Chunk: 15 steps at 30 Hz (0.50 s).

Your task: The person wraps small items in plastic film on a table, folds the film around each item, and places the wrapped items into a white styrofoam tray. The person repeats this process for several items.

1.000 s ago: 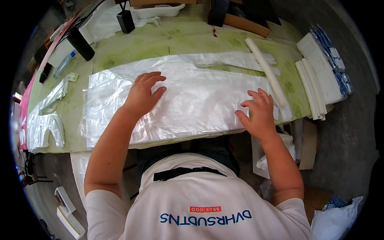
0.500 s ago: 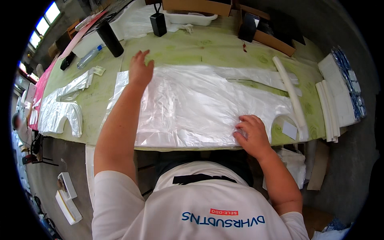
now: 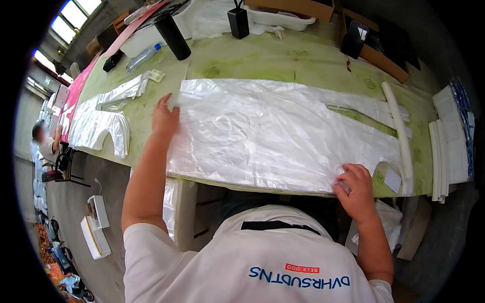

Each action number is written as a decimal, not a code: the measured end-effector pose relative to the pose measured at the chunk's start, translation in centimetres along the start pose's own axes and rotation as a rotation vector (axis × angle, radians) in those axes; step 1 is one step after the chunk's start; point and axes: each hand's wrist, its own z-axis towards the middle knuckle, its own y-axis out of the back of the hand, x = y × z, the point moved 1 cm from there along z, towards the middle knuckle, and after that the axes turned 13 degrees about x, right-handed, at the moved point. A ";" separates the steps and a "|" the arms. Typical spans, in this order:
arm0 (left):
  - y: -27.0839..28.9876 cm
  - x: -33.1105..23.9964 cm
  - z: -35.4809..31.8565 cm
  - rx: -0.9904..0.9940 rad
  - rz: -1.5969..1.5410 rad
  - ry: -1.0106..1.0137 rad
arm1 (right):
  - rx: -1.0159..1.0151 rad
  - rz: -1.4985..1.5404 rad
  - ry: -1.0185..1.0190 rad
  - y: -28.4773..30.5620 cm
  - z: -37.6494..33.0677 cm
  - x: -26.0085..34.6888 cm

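A thin, translucent white plastic garment (image 3: 252,131), like a disposable apron with long straps, lies spread in layers along the near side of the table. My left hand (image 3: 164,117) is beside its left edge, open, with fingers stretched away from me. Whether that hand touches the plastic is hard to see. At the near edge, towards the right end, my right hand (image 3: 355,189) has its fingertips on the wrinkled plastic, thumb and fingers apart. A white roll (image 3: 396,126) lies across the garment's right end, near a small white card (image 3: 392,180).
The table (image 3: 222,60) has a pale green patterned cover. Another folded plastic piece (image 3: 101,121) lies at left, below a clear bottle (image 3: 143,57) and a black cylinder (image 3: 172,38). A black box (image 3: 238,22) and cardboard box (image 3: 384,63) stand behind. White rolls (image 3: 438,159) lie right.
My left hand has moved off the plastic's far part, leftward and nearer to me. My right hand stays at the near edge. The whole view has shifted, with things appearing further right.
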 end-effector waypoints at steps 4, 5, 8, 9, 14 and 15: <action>0.7 -6.3 -0.5 0.142 0.006 -0.209 | -0.034 -0.043 -0.016 0.0 -0.8 0.1; 0.2 -8.0 -1.0 0.203 0.026 -0.336 | -0.052 -0.018 -0.021 -0.1 -0.9 0.2; -1.6 -13.1 -1.3 0.151 -0.191 -0.286 | -0.088 0.022 -0.043 -0.8 -1.1 0.8; -2.6 -12.5 0.0 0.162 -0.174 -0.222 | -0.086 0.018 -0.048 -0.8 -1.0 1.0; -5.0 -6.3 8.0 0.021 -0.402 0.166 | -0.061 -0.003 -0.065 -0.4 -1.3 1.0; -4.9 -4.9 9.3 -0.138 -0.613 0.205 | -0.061 0.014 -0.065 -0.4 -1.3 0.9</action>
